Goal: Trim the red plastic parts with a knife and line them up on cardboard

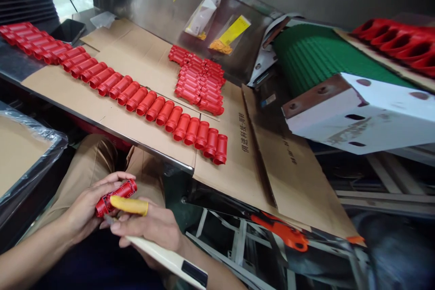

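Over my lap, my left hand (86,208) is wrapped round a red plastic tube (126,188) with dark slots and markings along its side. My right hand (152,226) wears a yellow finger cot (131,205) on the index finger, which lies against the tube. It grips a utility knife (166,257) with a long cream handle and a dark inset near the back end. The thin metal tip of the knife is beside the tube's lower end; whether it touches cannot be made out. My left fingertips are partly hidden behind the tube.
A long row of red tubes (156,108) lies on cardboard (231,181) over the metal table, with a stacked pile of red tubes (199,79) behind. A green conveyor belt (306,56) carries more red parts at right. Orange scissors (288,234) jut from the table's edge.
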The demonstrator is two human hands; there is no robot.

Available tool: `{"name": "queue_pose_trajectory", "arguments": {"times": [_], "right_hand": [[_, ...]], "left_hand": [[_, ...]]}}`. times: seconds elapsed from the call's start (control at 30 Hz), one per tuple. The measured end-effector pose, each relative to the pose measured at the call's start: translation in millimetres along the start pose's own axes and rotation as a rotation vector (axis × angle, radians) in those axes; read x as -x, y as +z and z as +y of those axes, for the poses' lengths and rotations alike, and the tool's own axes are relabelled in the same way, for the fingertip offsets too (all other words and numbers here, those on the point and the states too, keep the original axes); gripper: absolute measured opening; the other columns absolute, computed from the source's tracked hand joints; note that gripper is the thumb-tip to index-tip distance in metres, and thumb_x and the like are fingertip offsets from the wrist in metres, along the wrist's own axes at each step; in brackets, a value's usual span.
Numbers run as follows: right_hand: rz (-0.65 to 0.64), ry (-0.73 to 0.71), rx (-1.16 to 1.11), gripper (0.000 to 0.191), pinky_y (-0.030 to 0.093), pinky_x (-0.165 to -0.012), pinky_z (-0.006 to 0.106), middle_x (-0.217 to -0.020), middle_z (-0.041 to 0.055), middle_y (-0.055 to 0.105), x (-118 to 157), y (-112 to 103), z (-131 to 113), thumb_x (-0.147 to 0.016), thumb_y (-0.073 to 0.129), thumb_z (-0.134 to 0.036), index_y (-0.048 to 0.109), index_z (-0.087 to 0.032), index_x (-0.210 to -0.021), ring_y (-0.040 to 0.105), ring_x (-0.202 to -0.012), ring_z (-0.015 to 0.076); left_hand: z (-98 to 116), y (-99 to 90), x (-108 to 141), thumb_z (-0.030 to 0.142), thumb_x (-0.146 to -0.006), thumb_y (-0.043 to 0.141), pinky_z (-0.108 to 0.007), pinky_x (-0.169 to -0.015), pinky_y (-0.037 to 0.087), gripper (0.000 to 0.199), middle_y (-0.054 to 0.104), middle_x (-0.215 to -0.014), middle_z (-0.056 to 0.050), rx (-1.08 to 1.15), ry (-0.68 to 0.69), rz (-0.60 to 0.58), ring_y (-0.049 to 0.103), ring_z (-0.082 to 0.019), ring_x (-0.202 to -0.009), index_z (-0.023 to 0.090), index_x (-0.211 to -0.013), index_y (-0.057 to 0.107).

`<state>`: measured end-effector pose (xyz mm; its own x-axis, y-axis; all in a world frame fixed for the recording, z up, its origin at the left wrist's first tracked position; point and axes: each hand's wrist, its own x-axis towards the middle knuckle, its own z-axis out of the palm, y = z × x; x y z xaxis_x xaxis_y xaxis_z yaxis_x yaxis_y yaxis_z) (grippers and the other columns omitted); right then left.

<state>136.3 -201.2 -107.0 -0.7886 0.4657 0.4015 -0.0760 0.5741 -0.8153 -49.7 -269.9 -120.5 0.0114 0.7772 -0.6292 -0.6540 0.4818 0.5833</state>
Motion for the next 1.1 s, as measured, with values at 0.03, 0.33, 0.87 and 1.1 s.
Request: {"name": "queue_pose_trajectory", "arguments": {"times": [0.03,0.33,0.87,1.1], "right_hand": [[0.010,-0.027,-0.041,0.022,0.071,-0.087,0.021,-0.116,0.0016,0.084,-0.4,1.0,3.7,-0.105,0.074,-0.028,0.077,-0.028,-0.127,0.083,-0.100,0.0142],[0.034,-0.126,-0.100,0.053,0.068,-0.106,0.033,-0.130,0.0088,0.079,-2.6,2.5,9.2,-0.105,0.071,-0.015,0.061,-0.027,-0.155,0.078,-0.121,0.0214],[-0.091,-0.424,0.246,0.016,0.068,-0.083,0.023,-0.108,0.0053,0.083,-18.6,6.1,-9.8,-0.106,0.066,-0.018,0.078,-0.020,-0.096,0.079,-0.087,0.0152],[0.130,-0.085,-0.036,0.018,0.070,-0.088,0.032,-0.108,0.0076,0.084,-2.5,-5.6,-5.6,-0.112,0.062,-0.032,0.075,-0.023,-0.120,0.082,-0.101,0.0200]], "left_hand": [[-0.3,0.3,-0.3,0.047,-0.084,0.084,-0.018,-0.038,0.034,0.043,0.070,-0.083,-0.001,-0.005,-0.006,-0.005,0.050,-0.009,-0.048,0.023,-0.118,0.075],[-0.8,3.9,1.3,0.050,-0.086,0.080,-0.019,-0.036,0.034,0.044,0.073,-0.086,-0.003,-0.042,-0.029,-0.016,0.051,-0.009,-0.046,0.023,-0.119,0.075],[0.7,3.4,0.6,0.041,-0.088,0.083,-0.017,-0.051,0.049,0.034,0.072,-0.079,-0.003,0.035,-0.001,-0.015,0.061,-0.012,-0.061,0.020,-0.114,0.080],[0.6,-4.0,5.1,0.044,-0.088,0.087,-0.024,-0.066,0.058,0.050,0.078,-0.097,-0.004,0.070,0.106,0.001,0.070,-0.015,-0.073,0.027,-0.131,0.068]]}}
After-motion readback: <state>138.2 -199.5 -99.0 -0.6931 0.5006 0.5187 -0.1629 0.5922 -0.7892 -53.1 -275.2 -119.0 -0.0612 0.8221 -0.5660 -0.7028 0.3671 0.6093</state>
